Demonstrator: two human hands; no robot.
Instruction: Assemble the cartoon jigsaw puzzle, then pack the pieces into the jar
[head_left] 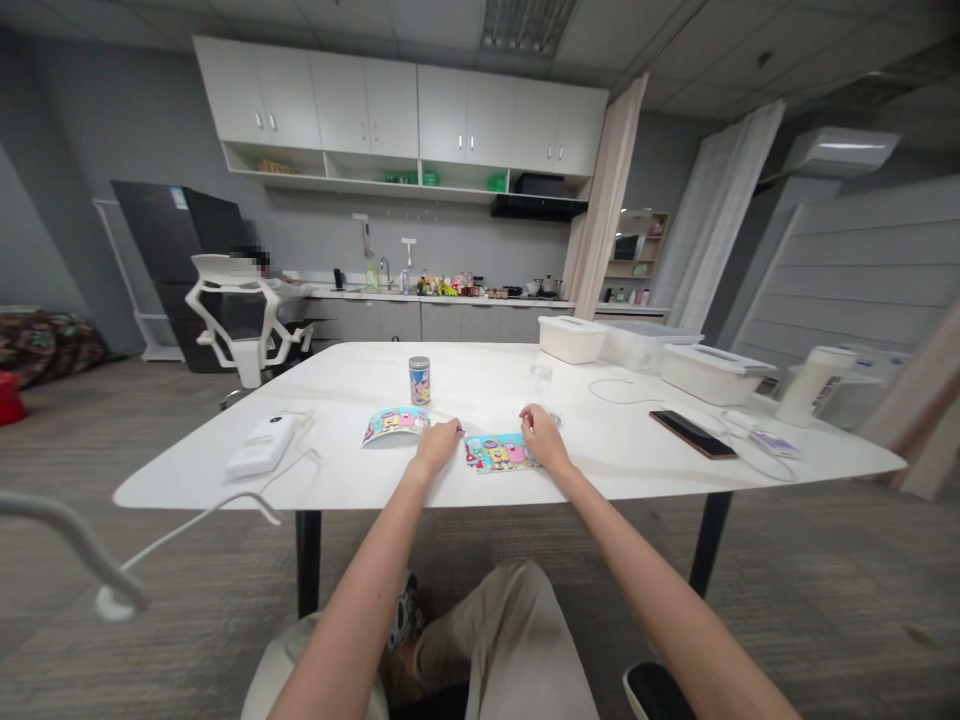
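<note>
Two cartoon-printed sticker sheets lie on the white table (337, 390), near its front edge. The left sheet (396, 424) is curved and slightly lifted, and my left hand (436, 447) sits just right of it. Its bunched fingertips reach a small blue bit (459, 430), too small to identify. My right hand (544, 438) rests with curled fingers just above the right sheet (499, 453), touching or nearly touching its upper edge. A cartoon-printed cylindrical can (420, 381) stands beyond both hands. A small clear glass object (541, 372) stands to its right.
A white power bank (262, 445) with a cable lies at the table's left. To the right are a black phone (694, 435), white lidded boxes (709, 375), and a white cylinder (816, 385). Beyond the table, a person sits in a white chair (240, 310).
</note>
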